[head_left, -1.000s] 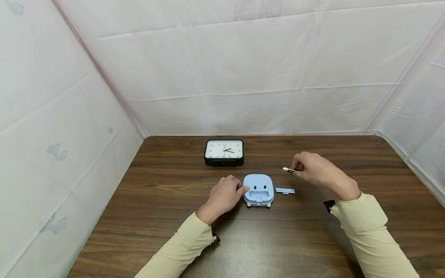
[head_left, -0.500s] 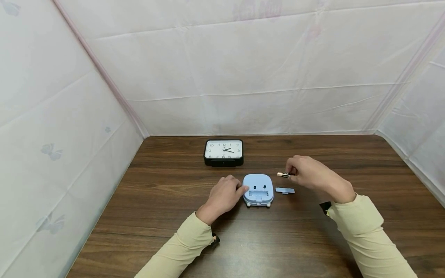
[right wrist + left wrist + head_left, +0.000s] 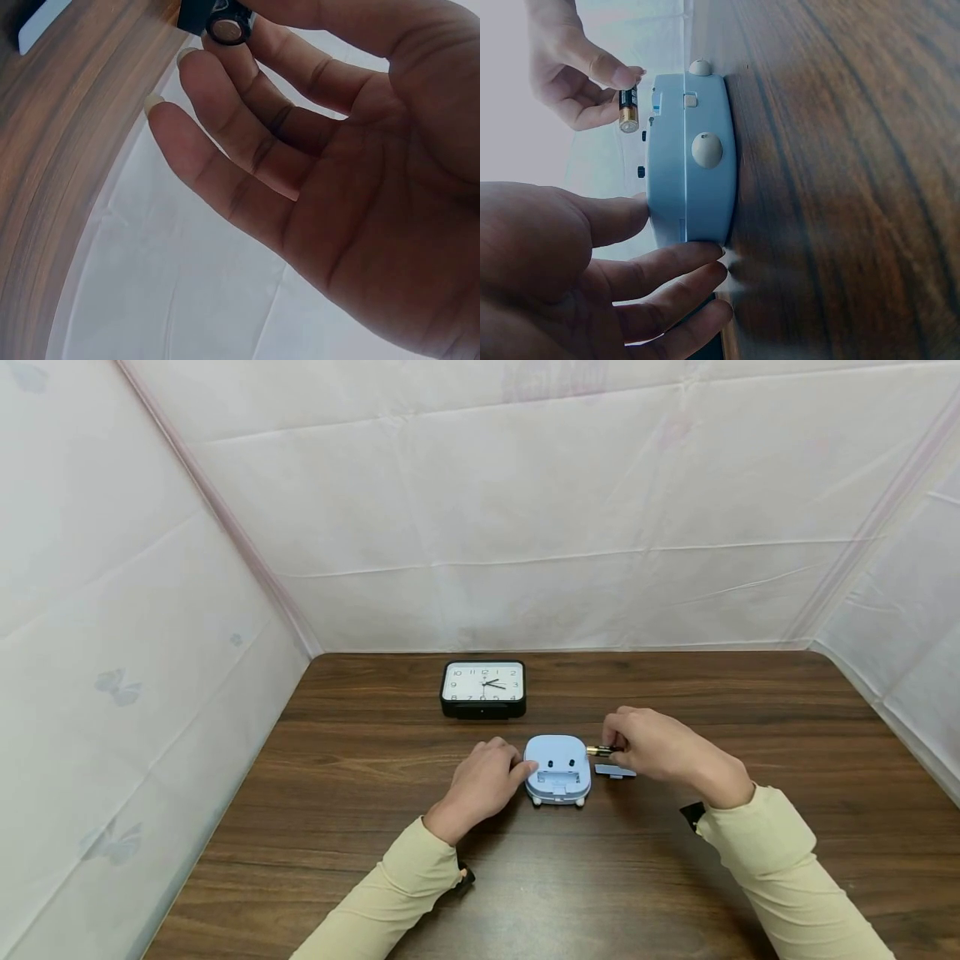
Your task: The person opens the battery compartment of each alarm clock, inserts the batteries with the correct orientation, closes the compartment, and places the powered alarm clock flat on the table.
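A light blue clock (image 3: 555, 748) lies face down on the table, showing two black knobs and an uncovered battery compartment with no battery in it. My left hand (image 3: 483, 779) grips its left edge, thumb on the upper face and forefinger against the side, as the left wrist view shows. Between thumb and fingers my right hand (image 3: 654, 747) pinches a black and gold battery (image 3: 628, 114). That battery hovers by the clock's right edge, its gold end pointing left. Just under the right hand, the small blue battery cover (image 3: 613, 772) rests on the wood.
Behind the blue clock stands a black rectangular clock (image 3: 482, 683) with a white dial. The brown wooden table (image 3: 360, 860) runs back to a pale sheet wall (image 3: 465, 510), with further sheets at both sides.
My right hand has carried the battery leftward and toward me, from beyond the cover to the blue clock's right edge. The left hand and both clocks have stayed in place.
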Tool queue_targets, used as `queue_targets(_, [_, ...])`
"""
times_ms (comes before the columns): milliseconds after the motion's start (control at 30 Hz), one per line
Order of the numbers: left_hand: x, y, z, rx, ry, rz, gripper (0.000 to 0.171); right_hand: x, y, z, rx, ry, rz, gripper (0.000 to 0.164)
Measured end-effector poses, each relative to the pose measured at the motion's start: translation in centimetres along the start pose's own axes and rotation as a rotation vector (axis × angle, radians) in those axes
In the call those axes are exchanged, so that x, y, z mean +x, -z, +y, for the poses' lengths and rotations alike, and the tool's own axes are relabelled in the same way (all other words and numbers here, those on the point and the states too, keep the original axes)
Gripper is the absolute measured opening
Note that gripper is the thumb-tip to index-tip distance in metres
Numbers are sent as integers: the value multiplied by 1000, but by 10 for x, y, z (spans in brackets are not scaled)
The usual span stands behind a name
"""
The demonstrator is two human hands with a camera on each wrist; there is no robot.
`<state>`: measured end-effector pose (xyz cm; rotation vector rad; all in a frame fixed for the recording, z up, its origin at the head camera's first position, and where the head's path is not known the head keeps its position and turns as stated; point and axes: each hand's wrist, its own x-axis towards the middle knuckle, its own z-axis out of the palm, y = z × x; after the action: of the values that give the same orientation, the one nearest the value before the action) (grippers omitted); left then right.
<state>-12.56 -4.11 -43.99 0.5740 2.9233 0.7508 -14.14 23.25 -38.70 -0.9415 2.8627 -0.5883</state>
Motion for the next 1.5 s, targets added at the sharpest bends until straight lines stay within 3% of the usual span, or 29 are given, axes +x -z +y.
queue_targets(467, [-1, 0, 0, 8, 4, -2, 27, 3, -8, -14, -44, 21, -35, 20])
queue_targets(1500, [1, 0, 0, 14, 8, -8, 28, 7, -26, -33, -96, 93, -20, 20])
